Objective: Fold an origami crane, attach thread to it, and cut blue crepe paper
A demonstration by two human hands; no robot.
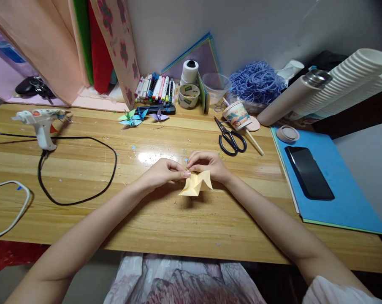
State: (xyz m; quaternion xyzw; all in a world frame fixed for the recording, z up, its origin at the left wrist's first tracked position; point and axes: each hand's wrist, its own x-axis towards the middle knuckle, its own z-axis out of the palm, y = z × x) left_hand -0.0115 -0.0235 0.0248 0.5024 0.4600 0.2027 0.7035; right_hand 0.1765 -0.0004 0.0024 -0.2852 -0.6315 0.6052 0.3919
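Note:
A creased piece of pale yellow paper (194, 184), partly folded, is held just above the wooden table, near the middle of the view. My left hand (167, 172) pinches its upper left edge between thumb and fingers. At its top edge my right hand (209, 164) is closed on the paper too, fingertips close to the left ones. The lower part of the paper spreads out into points below the fingers. Folded paper cranes in green and blue (134, 118) and a purple crane (159, 115) stand farther back on the table.
Black-handled scissors (231, 137) and a paper cup with a stick (237, 115) lie behind my right hand. A glue gun (43, 126) with its cable is at left. A phone (309, 172) rests on blue sheets (345, 190) at right. Markers (155, 88) line the back.

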